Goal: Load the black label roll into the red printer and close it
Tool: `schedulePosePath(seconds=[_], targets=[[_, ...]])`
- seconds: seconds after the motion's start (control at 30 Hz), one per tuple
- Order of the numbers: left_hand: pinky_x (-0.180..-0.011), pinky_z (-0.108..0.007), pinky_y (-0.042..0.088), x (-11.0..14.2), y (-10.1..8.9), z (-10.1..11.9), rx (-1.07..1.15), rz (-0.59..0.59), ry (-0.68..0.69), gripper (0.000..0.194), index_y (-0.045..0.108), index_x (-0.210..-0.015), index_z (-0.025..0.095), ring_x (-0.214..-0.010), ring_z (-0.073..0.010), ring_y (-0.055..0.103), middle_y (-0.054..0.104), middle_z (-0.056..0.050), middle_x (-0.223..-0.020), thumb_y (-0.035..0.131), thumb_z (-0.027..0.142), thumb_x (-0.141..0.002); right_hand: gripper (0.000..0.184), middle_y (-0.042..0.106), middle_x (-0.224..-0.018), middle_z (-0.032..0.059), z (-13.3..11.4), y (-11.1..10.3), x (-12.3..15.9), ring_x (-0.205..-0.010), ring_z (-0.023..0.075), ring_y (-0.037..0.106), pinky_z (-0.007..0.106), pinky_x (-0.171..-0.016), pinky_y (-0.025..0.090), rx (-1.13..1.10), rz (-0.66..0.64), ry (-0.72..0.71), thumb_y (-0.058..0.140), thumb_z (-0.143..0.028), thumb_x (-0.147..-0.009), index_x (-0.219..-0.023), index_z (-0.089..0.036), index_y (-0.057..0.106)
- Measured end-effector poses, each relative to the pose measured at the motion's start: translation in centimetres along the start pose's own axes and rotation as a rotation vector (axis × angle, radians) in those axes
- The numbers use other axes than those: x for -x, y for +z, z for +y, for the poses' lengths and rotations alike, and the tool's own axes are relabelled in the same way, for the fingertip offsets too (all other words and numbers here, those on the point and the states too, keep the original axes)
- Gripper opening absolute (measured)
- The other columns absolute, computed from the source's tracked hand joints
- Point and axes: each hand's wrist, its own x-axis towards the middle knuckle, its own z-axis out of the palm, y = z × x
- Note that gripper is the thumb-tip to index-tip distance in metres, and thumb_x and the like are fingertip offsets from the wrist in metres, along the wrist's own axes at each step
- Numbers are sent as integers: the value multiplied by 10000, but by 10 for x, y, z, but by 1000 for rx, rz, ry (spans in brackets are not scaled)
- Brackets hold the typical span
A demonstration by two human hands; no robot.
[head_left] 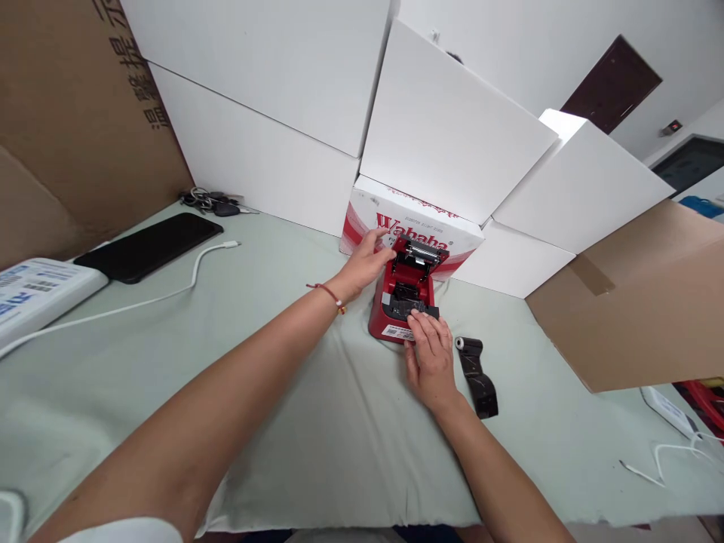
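A small red label printer (pixel 380 320) stands on the cloth with its lid (pixel 423 253) raised, showing black parts inside. My left hand (pixel 365 265) is at the left edge of the lid, its thumb and fingers closed around that edge. At the printer's front, my right hand (pixel 431 351) has bent fingers over the black front part and the thumb lower, against the red body. These fingers hide part of the front and of a white sticker (pixel 396 331). Just right of this hand lies a black ribbon roll (pixel 478 373), partly unwound.
A Wahaha carton (pixel 362 219) and white boxes (pixel 452 128) stand close behind the printer. At left are a black phone (pixel 150 245), a white power strip (pixel 48 294), a cable (pixel 195 275) and keys (pixel 212 200). Cardboard (pixel 633 302) borders the right side.
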Motion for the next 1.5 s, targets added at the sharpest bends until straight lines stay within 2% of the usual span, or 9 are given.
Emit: schedulePosePath(seconds=[0.17,0.43,0.63,0.9,0.97,1.1,1.23,1.33,1.5], targets=[[-1298,-490,350,-14,13,17,-48,-75,76,466,618,-1372,210,-1463,-292,535,637,-98,-1513,549,416,-959,735,681,-1490,109,-1,-3,1,-1391,276,600,590,-1261,400,-48,26,6,525,-101,-1012,-1696,-298,341],[-1141,-426,489,44,2,-9,-152,-25,227,487,674,-1266,208,-1147,-257,720,825,-67,-1074,418,569,-1060,770,633,-1530,132,-8,-5,2,-1440,305,549,600,-1216,457,-55,2,25,523,-98,-1006,-1716,-274,281],[-1150,-454,450,55,-5,-20,-274,-30,289,553,716,-1131,229,-1148,-269,734,850,-71,-1042,316,607,-1085,802,618,-1532,141,-11,-7,4,-1438,313,535,602,-1214,461,-90,-17,54,549,-80,-990,-1719,-273,276],[-1072,-455,456,51,-7,-17,-356,-108,360,218,686,-1080,229,-1019,-270,743,832,-52,-1009,543,311,-937,766,637,-1486,139,-11,-6,2,-1394,307,556,601,-1188,485,-82,5,61,546,-83,-1001,-1700,-285,306],[-1099,-461,463,51,-10,-20,-321,-164,363,311,669,-1136,223,-1084,-280,742,819,-56,-1085,583,218,-837,744,628,-1493,141,-10,-6,2,-1393,311,557,604,-1175,496,-85,9,57,547,-94,-1007,-1691,-284,321],[-1224,-477,428,51,-15,-32,-230,-244,368,551,583,-1385,205,-1308,-289,668,727,-99,-1363,564,179,-835,727,618,-1502,146,-9,-6,2,-1411,308,536,587,-1172,502,-91,26,36,566,-92,-1002,-1677,-260,354],[-1380,-527,192,48,-23,-43,-243,-246,354,854,301,-1670,233,-1667,-346,258,314,-125,-1779,667,330,-905,731,631,-1492,138,-8,-5,2,-1410,302,537,593,-1193,479,-87,32,37,569,-81,-998,-1675,-266,364],[-1396,-546,90,46,-29,-47,-260,-293,344,981,159,-1732,270,-1712,-365,72,104,-96,-1848,692,503,-942,733,640,-1490,134,-7,-4,3,-1413,298,540,605,-1216,449,-82,35,33,566,-75,-999,-1675,-270,363],[-1392,-539,-11,44,-26,-57,-93,-364,193,1033,89,-1743,355,-1722,-336,-55,-6,-14,-1861,694,586,-939,700,664,-1468,124,-6,-4,2,-1395,287,559,588,-1215,441,-56,48,34,553,-76,-1008,-1658,-278,391]])
